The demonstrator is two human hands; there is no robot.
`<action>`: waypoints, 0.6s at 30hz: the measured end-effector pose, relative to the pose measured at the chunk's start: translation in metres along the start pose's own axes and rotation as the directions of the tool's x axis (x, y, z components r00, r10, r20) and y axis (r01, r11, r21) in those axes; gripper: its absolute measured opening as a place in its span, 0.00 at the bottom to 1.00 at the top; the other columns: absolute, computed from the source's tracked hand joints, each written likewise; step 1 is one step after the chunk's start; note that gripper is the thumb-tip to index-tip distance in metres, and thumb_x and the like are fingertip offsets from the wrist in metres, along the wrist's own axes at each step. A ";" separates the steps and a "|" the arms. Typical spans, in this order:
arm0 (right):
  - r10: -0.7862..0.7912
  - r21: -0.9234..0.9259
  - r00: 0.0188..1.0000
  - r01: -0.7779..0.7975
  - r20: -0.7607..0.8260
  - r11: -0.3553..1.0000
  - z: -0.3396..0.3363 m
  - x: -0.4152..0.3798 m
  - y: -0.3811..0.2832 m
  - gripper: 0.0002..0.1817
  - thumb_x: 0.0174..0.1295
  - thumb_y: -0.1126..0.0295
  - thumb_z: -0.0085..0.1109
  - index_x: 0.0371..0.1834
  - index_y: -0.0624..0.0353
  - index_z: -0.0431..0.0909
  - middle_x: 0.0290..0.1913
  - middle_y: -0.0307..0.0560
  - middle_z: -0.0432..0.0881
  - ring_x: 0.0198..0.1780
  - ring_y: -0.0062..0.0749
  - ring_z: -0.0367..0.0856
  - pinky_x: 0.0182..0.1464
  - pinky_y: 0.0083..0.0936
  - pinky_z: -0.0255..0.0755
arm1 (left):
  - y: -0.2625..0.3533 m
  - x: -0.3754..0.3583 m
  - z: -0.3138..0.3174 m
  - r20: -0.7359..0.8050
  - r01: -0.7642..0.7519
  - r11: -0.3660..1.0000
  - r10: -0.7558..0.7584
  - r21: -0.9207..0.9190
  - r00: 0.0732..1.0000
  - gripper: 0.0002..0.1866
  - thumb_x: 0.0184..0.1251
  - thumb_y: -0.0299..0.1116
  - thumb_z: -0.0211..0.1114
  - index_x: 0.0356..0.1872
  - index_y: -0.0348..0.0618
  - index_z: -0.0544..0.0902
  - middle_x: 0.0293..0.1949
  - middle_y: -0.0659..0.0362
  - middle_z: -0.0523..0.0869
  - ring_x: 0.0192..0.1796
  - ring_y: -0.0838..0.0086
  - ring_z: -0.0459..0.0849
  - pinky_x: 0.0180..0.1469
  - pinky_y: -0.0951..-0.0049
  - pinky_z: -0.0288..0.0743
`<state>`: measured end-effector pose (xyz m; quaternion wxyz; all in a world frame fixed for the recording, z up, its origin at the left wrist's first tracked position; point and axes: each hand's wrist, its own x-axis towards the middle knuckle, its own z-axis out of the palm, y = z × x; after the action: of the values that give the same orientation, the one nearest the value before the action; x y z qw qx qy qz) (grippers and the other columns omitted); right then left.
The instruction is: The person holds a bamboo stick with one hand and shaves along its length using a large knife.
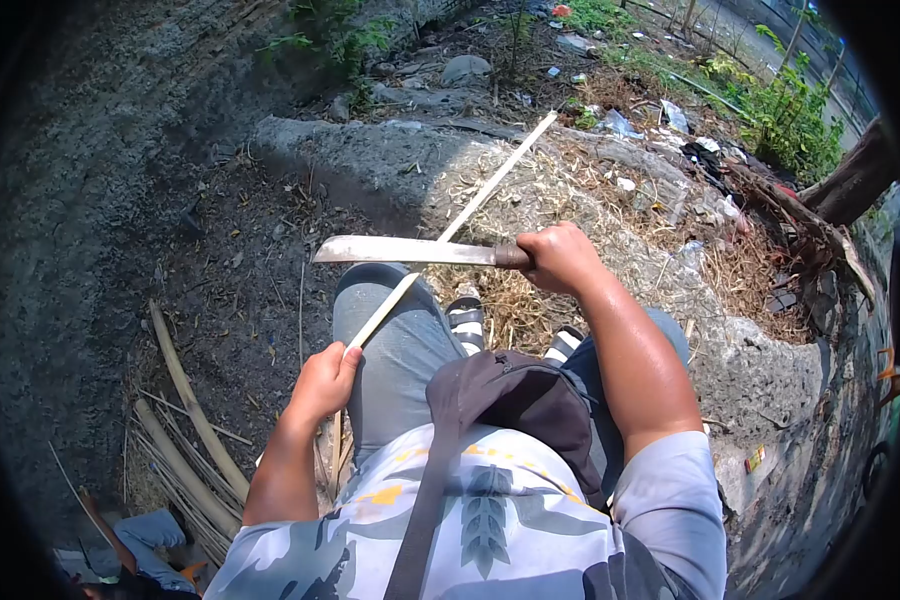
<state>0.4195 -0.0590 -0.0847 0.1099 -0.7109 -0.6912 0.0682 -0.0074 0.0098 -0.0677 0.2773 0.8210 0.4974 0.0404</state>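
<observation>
A long, pale wooden strip [500,176] slants from lower left to upper right above my left knee. Its lower end is in my left hand [324,381], whose fingers are closed round it. My right hand [560,258] grips the dark handle of a machete [410,250]. The broad blade points left and lies across the strip over the knee; whether its edge bites into the wood cannot be made out. A dark bag [540,405] rests on my lap.
Long curved strips and split pieces [195,400] lie on the ground at left. Another person [135,540] sits at the lower left with a thin strip. Wood shavings [590,200] and litter cover the ground ahead; a tree trunk [855,180] stands at right.
</observation>
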 end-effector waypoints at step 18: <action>-0.033 -0.033 0.999 0.032 -0.024 0.999 0.001 0.000 -0.014 0.09 0.53 0.61 0.72 0.34 0.50 0.84 0.34 0.51 0.89 0.40 0.47 0.90 0.52 0.42 0.78 | -0.001 0.002 -0.002 0.013 -0.029 1.000 0.029 -0.007 0.999 0.26 0.84 0.53 0.57 0.32 0.37 0.75 0.25 0.40 0.81 0.30 0.39 0.80 0.34 0.48 0.72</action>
<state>0.4055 -0.0582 -0.0824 0.1079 -0.7022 -0.7022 0.0467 -0.0079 0.0122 -0.0672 0.2825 0.8275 0.4834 0.0410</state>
